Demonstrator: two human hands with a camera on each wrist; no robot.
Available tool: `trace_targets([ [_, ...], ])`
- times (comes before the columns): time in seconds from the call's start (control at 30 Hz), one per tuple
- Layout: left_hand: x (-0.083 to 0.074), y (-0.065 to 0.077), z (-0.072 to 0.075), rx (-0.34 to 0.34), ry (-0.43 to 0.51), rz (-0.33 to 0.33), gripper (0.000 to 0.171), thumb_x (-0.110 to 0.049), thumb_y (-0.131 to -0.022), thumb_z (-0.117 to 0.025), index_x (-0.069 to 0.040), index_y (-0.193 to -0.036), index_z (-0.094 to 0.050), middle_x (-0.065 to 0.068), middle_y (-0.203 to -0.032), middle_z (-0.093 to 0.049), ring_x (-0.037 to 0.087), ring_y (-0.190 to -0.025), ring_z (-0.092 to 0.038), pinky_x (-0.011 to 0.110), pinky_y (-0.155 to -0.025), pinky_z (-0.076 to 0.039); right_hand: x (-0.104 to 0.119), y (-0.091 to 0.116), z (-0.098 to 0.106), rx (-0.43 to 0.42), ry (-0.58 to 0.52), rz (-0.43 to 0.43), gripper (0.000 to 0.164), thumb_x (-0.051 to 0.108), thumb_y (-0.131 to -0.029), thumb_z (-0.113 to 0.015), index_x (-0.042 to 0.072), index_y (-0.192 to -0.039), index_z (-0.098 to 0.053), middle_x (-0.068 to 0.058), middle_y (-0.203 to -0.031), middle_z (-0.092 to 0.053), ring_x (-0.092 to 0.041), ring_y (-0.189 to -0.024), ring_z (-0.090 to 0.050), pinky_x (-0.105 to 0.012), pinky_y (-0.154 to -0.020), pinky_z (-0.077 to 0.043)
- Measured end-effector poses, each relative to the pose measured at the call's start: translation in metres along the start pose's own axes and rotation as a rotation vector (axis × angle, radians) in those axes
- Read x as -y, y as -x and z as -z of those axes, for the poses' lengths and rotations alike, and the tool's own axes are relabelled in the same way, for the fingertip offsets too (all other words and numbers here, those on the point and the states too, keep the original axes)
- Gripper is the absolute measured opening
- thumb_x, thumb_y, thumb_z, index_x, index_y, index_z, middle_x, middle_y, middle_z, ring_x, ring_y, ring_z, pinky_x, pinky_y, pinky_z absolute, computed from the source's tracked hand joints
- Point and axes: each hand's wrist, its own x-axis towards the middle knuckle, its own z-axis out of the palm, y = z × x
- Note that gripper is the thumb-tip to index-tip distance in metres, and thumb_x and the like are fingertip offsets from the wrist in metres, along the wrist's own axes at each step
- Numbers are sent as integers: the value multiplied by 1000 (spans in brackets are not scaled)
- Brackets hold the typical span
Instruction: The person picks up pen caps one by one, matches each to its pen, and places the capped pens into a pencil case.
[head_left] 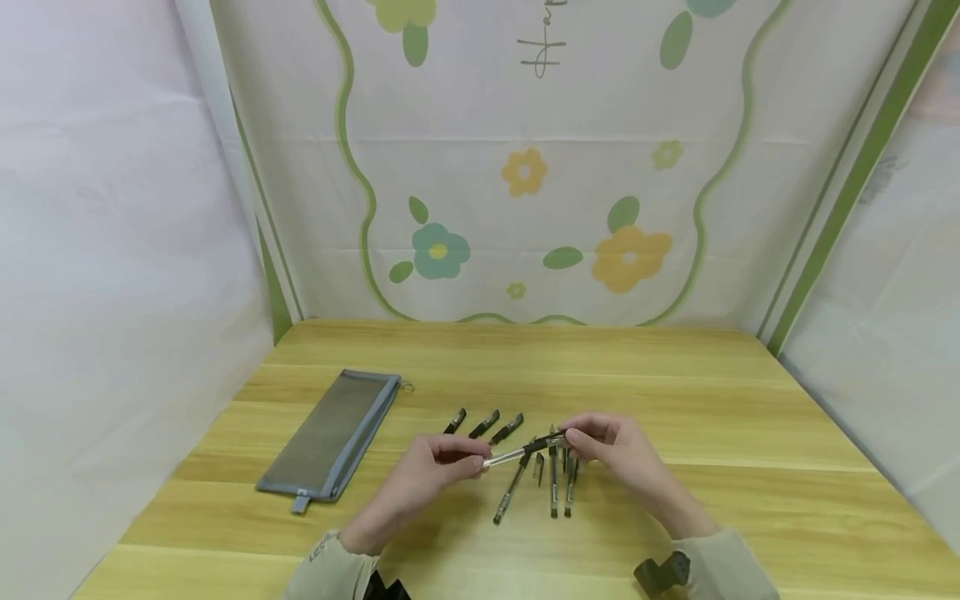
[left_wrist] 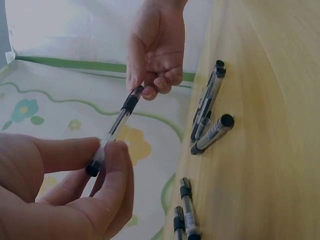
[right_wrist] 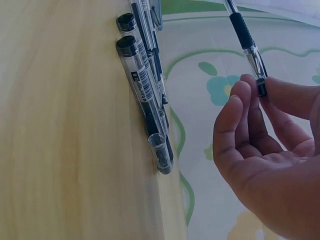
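Both hands hold one clear-barrelled gel pen point(head_left: 507, 457) above the table, slanting up toward the right. My left hand point(head_left: 422, 485) pinches the clear barrel near its black end plug, between thumb and fingers. At the opposite end, beyond the black grip, my right hand point(head_left: 628, 460) pinches the tip of the pen's clear, clipped cap point(right_wrist: 256, 62). Beneath the hands lie several similar pens point(head_left: 554, 483), and a small loose cap point(head_left: 538, 469) is among them. Farther left, pens with black grips point(head_left: 483, 423) lie side by side, partly hidden by my left hand.
A grey mesh zip pouch point(head_left: 322, 433) lies flat at the left of the wooden table point(head_left: 675, 375). Behind the table hangs a white cloth point(head_left: 465, 108) printed with flowers, and pale cloth walls point(head_left: 112, 250) stand at both sides.
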Motion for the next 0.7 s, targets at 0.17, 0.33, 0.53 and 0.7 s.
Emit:
trace_targets([
  [0.17, 2, 0, -1, -88, 8, 16, 27, -20, -89, -75, -5, -112, -73, 11, -105, -70, 35, -99, -63, 40, -80, -53, 1, 1, -1, -16, -12, -17, 32, 20, -95, -67, -4, -117, -64, -28, -109, -64, -38, -93, -63, -43, -82, -54],
  [0.33, 3, -1, 0, -147, 69, 1, 32, -21, -87, -77, -3, -113, -72, 15, -105, -70, 34, -101, -64, 41, -85, -53, 0, 1, -3, -7, -32, -29, 33, 20, -93, -69, -4, -115, -65, -28, -105, -64, -34, -88, -63, -44, -80, -55],
  [0.53, 6, -3, 1, -152, 215, 3, 33, -11, -89, -74, 6, -116, -68, 26, -107, -68, 29, -91, -69, 38, -80, -57, -1, 1, -3, 15, -72, -1, 33, 20, -95, -67, -4, -117, -64, -31, -106, -63, -36, -89, -62, -41, -79, -55],
  [0.7, 10, -4, 2, -128, 169, 22, 31, -15, -90, -73, 6, -113, -69, 23, -104, -69, 18, -79, -69, 31, -70, -58, 0, 1, -4, 13, -118, -7, 35, 23, -95, -67, -4, -117, -64, -35, -107, -60, -41, -91, -61, -40, -80, -55],
])
